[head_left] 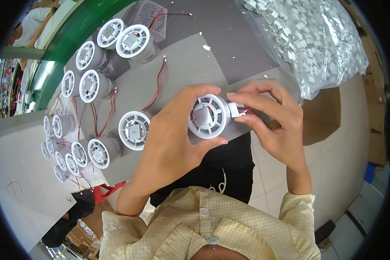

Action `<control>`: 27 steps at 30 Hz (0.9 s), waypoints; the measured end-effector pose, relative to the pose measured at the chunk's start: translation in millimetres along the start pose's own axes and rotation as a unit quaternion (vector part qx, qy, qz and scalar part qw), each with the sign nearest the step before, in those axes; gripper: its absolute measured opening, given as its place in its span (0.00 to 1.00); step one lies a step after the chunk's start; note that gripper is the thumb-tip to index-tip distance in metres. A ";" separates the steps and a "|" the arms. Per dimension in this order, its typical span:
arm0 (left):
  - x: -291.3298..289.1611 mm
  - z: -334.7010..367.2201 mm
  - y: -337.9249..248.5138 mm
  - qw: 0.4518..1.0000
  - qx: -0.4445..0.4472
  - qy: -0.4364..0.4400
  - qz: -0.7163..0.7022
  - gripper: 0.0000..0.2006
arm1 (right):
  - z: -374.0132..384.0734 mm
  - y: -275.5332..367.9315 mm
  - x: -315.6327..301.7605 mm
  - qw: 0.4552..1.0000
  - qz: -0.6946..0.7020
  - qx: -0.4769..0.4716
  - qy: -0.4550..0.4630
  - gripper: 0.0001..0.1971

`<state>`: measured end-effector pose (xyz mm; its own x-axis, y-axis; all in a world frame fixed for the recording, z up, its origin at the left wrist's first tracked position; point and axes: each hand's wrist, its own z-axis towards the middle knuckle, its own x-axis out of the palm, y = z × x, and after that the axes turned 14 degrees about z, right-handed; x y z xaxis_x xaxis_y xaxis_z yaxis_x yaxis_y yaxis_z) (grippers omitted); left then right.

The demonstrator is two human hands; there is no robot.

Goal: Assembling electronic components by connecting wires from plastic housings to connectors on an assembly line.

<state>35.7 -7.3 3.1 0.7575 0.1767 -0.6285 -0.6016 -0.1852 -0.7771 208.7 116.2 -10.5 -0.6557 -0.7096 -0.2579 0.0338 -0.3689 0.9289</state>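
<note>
Near the table's front edge, my left hand [164,134] is closed around a round white lamp housing [219,115]. Its spoked ring faces up, and a square grey-white plate sits at its centre. On the housing's right side, my right hand [281,115] pinches a small white plastic piece [234,109] between thumb and fingers. Red wires [246,110] come out at that spot; how piece and wires join is too small to tell. Left of my left hand stands another housing of the same kind [134,131], partly covered by the hand.
Several more housings [100,154] with red and black wires stand across the table's left side. A perforated metal box [154,19] is behind them. At the far right lies a clear plastic bag [320,47] full of small white pieces. An open cardboard box [323,117] stands below it.
</note>
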 end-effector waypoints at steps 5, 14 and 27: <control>-0.6 -1.7 -1.5 1.000 0.008 0.009 -0.006 0.33 | 2.6 2.3 0.2 1.000 0.019 0.006 -0.008 0.18; 7.7 2.9 1.7 0.997 0.004 0.033 -0.064 0.36 | 0.7 -13.9 -10.1 0.999 0.037 -0.015 0.030 0.16; -10.4 6.1 -18.1 0.987 0.140 -0.081 -0.015 0.29 | 10.9 35.1 -4.9 0.997 -0.065 -0.031 -0.003 0.18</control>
<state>37.2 0.1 23.5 0.7396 0.3343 -0.5842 -0.6429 0.0938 -0.7602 204.8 113.3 26.3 -0.6620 -0.6503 -0.3726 -0.0042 -0.4939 0.8695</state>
